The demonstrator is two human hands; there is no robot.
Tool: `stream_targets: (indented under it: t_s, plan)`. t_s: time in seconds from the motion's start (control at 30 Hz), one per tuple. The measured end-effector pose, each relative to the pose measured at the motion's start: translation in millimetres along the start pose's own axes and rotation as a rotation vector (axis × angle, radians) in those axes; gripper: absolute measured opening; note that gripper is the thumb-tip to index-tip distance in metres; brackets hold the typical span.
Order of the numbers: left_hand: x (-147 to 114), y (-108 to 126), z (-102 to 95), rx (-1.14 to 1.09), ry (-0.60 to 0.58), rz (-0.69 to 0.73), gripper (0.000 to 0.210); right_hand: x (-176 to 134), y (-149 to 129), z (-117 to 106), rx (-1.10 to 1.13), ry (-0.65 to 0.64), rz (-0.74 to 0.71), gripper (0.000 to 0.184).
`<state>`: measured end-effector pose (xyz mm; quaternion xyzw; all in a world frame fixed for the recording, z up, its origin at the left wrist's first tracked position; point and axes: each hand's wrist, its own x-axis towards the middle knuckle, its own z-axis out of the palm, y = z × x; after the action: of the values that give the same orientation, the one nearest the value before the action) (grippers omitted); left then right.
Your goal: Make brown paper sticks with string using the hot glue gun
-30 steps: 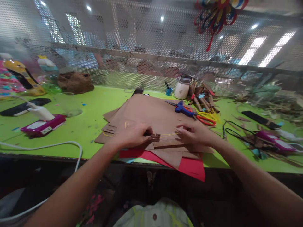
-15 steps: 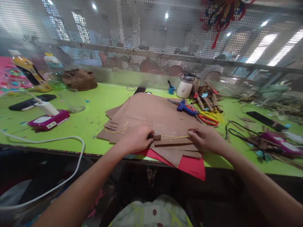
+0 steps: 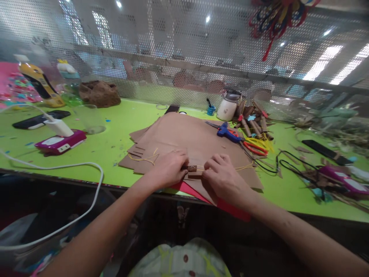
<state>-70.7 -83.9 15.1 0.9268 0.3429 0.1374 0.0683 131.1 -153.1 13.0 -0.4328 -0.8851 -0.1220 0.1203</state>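
A small dark-brown roll (image 3: pixel 191 168) lies across the brown paper sheets (image 3: pixel 184 130), its left end pinched in my left hand (image 3: pixel 173 165). Just to its right, my right hand (image 3: pixel 223 175) has its fingers closed on a thin yellow string (image 3: pixel 242 167) that runs from the roll and trails off to the right. More of the string curls over the paper left of my left hand. Under the roll is a narrow brown paper strip (image 3: pixel 195 174). My right fingertips partly hide the string.
Blue-handled scissors (image 3: pixel 227 132) and orange-handled scissors (image 3: pixel 255 148) lie on the paper's right side. Behind are brown rolls (image 3: pixel 253 125) and a white jar (image 3: pixel 228 107). At left stand a purple power strip (image 3: pixel 60 143) and a clear cup (image 3: pixel 93 121). A black cable (image 3: pixel 278 161) lies right.
My right hand has slid left along the string, close to the roll, and the string's loose part now trails behind it. My left hand keeps its hold on the roll.
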Motion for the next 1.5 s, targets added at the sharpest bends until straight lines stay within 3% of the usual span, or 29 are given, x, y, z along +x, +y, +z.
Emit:
stream_targets:
  t_s: [0.33, 0.53, 0.83, 1.0, 1.27, 1.37, 1.5]
  plan:
    - [-2.7, 1.5, 2.7, 0.002, 0.029, 0.042, 0.012, 23.3, 13.9, 1.3, 0.250, -0.010, 0.102, 0.019]
    - [-3.5, 0.3, 2.3, -0.033, 0.023, 0.048, 0.013, 31.8, 24.2, 3.2, 0.420, -0.118, 0.270, 0.019]
    - [-7.5, 2.4, 6.8, -0.118, 0.080, -0.049, 0.014, 43.2, 34.7, 6.8, 0.478, -0.259, 0.235, 0.018]
    - [-10.1, 6.9, 4.9, -0.165, 0.128, -0.025, 0.017, 42.2, 37.2, 10.8, 0.475, -0.236, 0.225, 0.019]
    - [-9.0, -3.5, 22.6, -0.057, 0.159, 0.070, 0.024, 39.9, 36.2, 13.4, 0.532, -0.215, 0.283, 0.017]
    - [-6.1, -5.6, 20.1, -0.067, 0.128, 0.065, 0.025, 34.6, 34.5, 11.0, 0.502, -0.129, 0.290, 0.016]
    - [-2.6, -6.7, 13.9, -0.130, 0.064, 0.061, 0.027, 21.0, 33.8, 8.7, 0.399, -0.008, 0.196, 0.015]
